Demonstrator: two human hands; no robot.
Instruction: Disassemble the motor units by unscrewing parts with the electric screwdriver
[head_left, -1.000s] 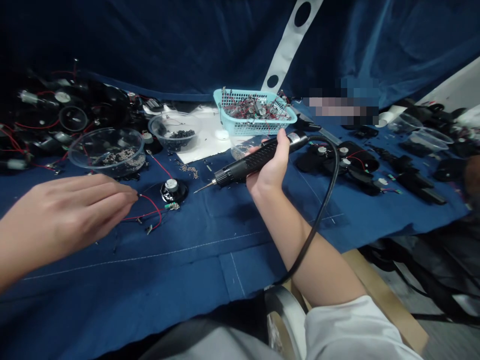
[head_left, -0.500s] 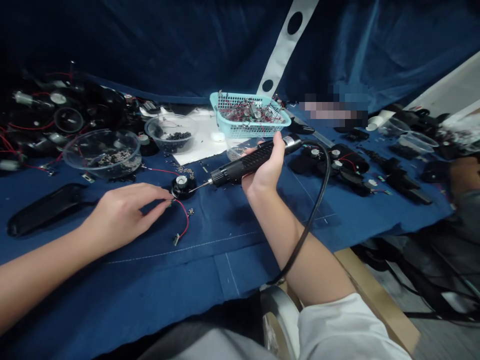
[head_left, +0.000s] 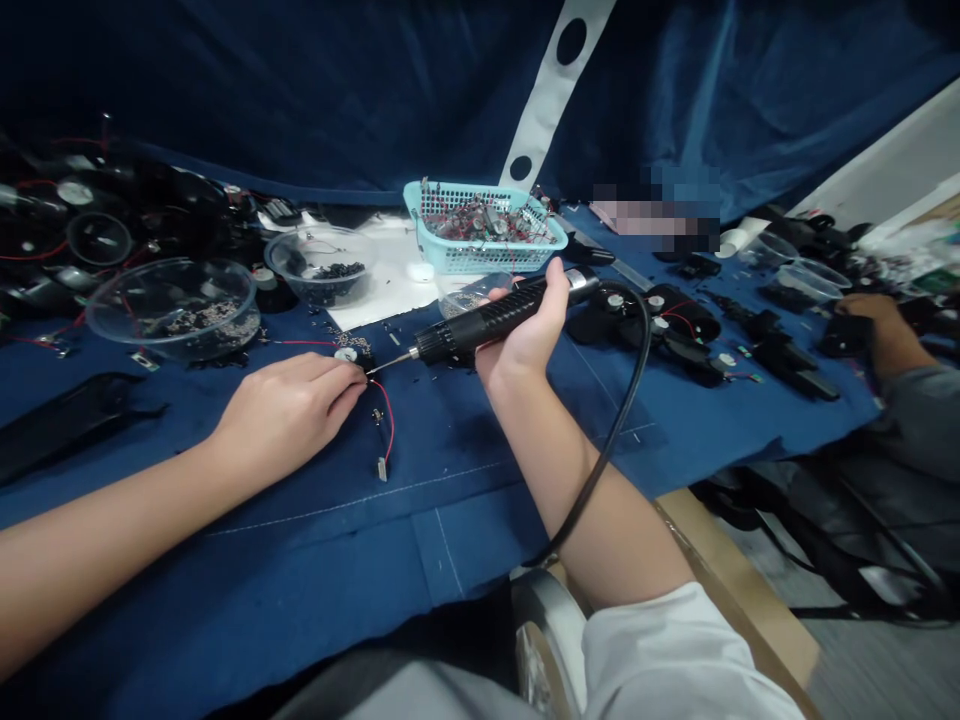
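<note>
My right hand [head_left: 525, 335] is wrapped round a black electric screwdriver [head_left: 480, 325] whose bit points left and down; its black cable [head_left: 615, 420] loops over my forearm. My left hand [head_left: 289, 410] rests on the blue cloth with its fingers pinched on a small black motor part [head_left: 352, 357], whose white cap shows just past my fingertips. The bit tip sits right at that part. A red wire [head_left: 388, 420] trails from the part toward me and ends in a small connector.
Two clear bowls [head_left: 172, 305] [head_left: 322, 262] of small screws stand at the left. A teal basket [head_left: 480, 228] of wired motors sits behind the screwdriver. Black parts lie in piles at far left and right. Another person's hand [head_left: 870, 320] rests at the right edge.
My left hand has slid right and forward with the motor part, bringing it up to the screwdriver bit. The right hand tilted the bit down to meet it.
</note>
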